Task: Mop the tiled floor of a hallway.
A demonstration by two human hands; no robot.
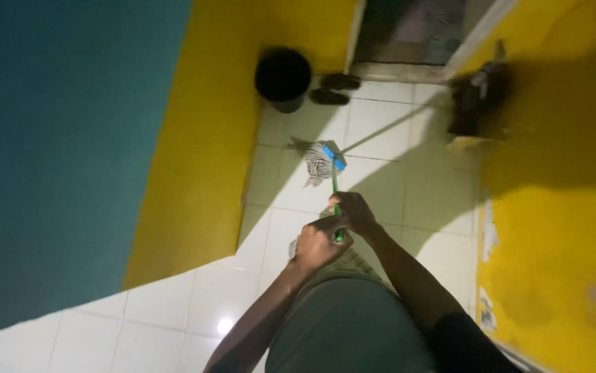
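The mop (323, 163) is held by its green handle (335, 197), with the left hand (316, 245) closed around the top end and the right hand (354, 211) closed just below it, both near the person's body. Its stringy head lies on the white tiled floor (381, 186) a little ahead; for good wiping the head should stay flat on the tiles with even pressure. Beyond it, a black bucket (283, 77) and dark sandals (332, 88) stand by the yellow wall (208, 138), so strokes should stop short of them.

At frame centre, the left hand (315, 245) and right hand (354, 211) grip a green mop handle (335, 190); its stringy head (320, 162) rests on white tiles (381, 131). A black bucket (283, 77) and sandals (334, 88) sit near the top.
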